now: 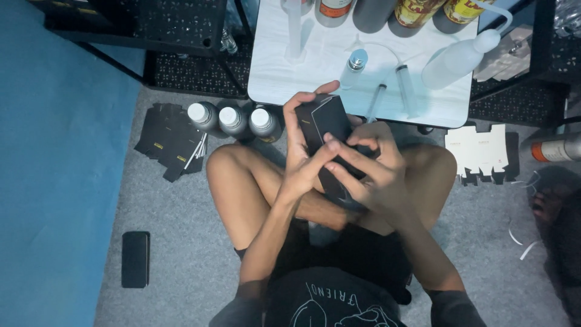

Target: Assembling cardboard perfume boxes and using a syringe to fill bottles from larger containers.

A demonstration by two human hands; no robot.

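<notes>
Both hands are up in front of the person's crossed legs, working on a small black box [324,121] held just below the near edge of the low white table [272,72]. The left hand [302,154] wraps the box from the left side, fingers curled round its upper edge and the thumb up at the top, a firm closed hold. The right hand [375,163] comes in from the right and lower down, fingers bent and reaching across to press on the box's face, thumb tucked behind; it is half closed on the lower part of the box. The box is long and narrow, its long axis running from the table edge down toward the person's lap, tilted a little so the top end leans left and away. Its lower end is hidden under the hands. On the table beyond sit a small clear spray bottle [354,66] and two syringes [405,91]. On the grey floor to the left stand three white-capped bottles [233,120], beside a heap of flat black cartons [169,142], and a dark phone [135,259] lies nearer.
</notes>
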